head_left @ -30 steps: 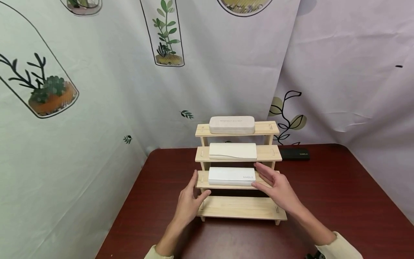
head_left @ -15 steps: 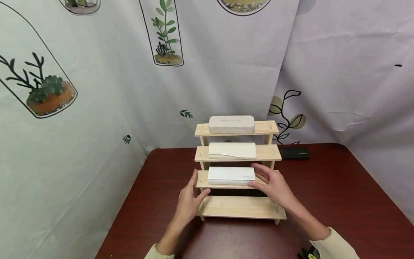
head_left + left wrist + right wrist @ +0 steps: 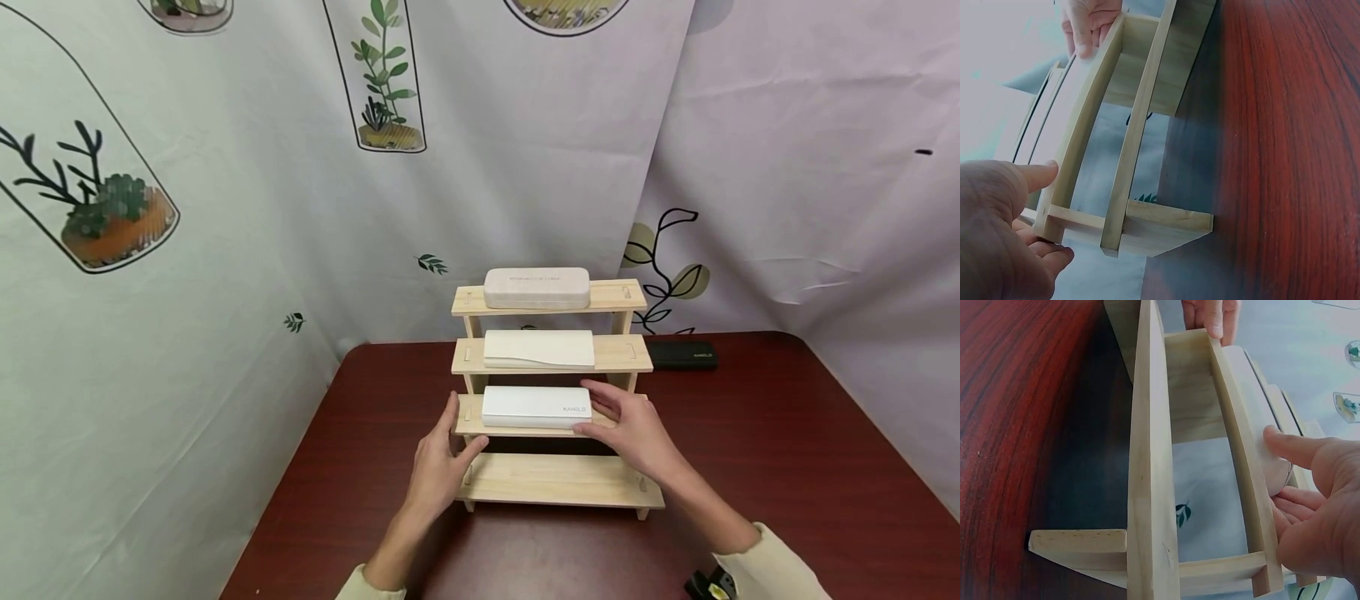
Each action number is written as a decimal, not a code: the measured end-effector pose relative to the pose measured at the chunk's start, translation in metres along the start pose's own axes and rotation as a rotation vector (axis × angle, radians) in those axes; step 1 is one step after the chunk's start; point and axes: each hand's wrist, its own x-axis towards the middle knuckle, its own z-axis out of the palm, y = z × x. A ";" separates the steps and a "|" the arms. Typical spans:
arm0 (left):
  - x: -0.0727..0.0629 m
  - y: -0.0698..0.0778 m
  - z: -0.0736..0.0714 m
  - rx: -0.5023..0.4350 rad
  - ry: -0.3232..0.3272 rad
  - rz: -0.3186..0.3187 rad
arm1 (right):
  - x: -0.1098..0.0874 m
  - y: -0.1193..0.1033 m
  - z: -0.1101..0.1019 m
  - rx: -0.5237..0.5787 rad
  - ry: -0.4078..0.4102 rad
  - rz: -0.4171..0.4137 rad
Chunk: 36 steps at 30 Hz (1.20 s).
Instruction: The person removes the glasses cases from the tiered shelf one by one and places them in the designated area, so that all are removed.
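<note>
A white glasses case (image 3: 536, 407) lies lengthwise on the second-lowest board of a stepped wooden display shelf (image 3: 558, 479). My right hand (image 3: 636, 429) holds the case's right end, thumb at the front and fingers behind; the right wrist view shows that thumb (image 3: 1288, 445) on its side. With my left hand (image 3: 438, 467) I grip the left end of the same board. In the left wrist view, the left thumb (image 3: 1040, 175) rests on the board's front and the fingers curl round its end. Higher up sit a cream flap case (image 3: 538, 348) and a pale rounded case (image 3: 537, 287).
The shelf stands on a dark red wooden table (image 3: 780, 450). Behind its right side lies a black case (image 3: 684, 356). A pale cloth with plant prints (image 3: 525, 183) hangs close behind the table. The lowest board sits in front of the white case.
My right hand has shifted slightly left and closed on the white case's right end. The left hand stays at the board's left end. Over the last half second almost nothing moves.
</note>
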 end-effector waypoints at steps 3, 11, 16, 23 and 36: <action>0.000 0.000 0.000 0.003 0.003 0.004 | 0.000 0.000 0.001 -0.046 0.006 -0.015; -0.001 -0.001 0.000 0.008 0.010 0.028 | 0.000 0.002 0.003 -0.039 0.046 -0.046; -0.001 -0.001 0.001 0.028 0.019 0.039 | -0.001 0.004 0.004 -0.029 0.069 -0.067; -0.001 -0.001 0.002 0.047 0.028 0.040 | -0.003 0.004 0.005 -0.011 0.094 -0.094; -0.002 -0.001 0.003 0.063 0.042 0.044 | -0.008 0.005 0.006 -0.034 0.124 -0.136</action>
